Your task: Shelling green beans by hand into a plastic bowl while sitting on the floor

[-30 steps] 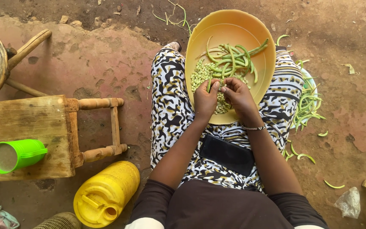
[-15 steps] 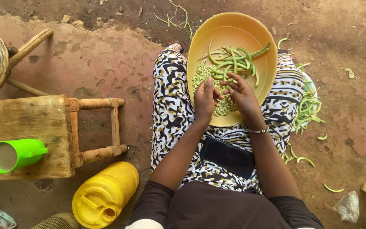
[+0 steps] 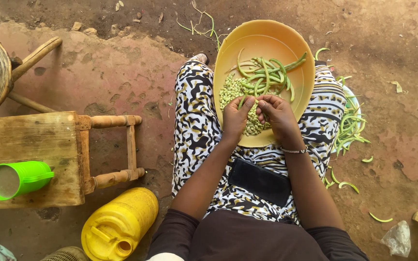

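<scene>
Seen from above, I sit on packed reddish earth with a round, smooth yellow plastic basin [image 3: 267, 41] tilted on my lap, over a black-and-white patterned skirt. My left hand [image 3: 237, 117] and right hand [image 3: 277, 113] meet over the basin's near edge, fingers pinched together on one slim green bean pod [image 3: 242, 101] held between them. Behind my knuckles lies a loose heap of long, curved green pods [image 3: 267, 75], glossy and stringy, and beside it a mound of small pale shelled beans [image 3: 232, 92], round and slippery-looking. The basin leans toward my knees, so I judge a shift of my legs could slide it off and scatter the beans into the dirt; a pod that bursts under a hard pinch could also flick beans past the rim. A flat black phone [image 3: 260, 181] rests on my lap just below my wrists and might slip away too. Emptied pods [image 3: 349, 128] lie piled at my right. On my left stand a rough wooden stool [image 3: 35, 140] bearing a bright green plastic cup [image 3: 18, 179], and a ribbed yellow plastic jerrycan [image 3: 119, 224].
</scene>
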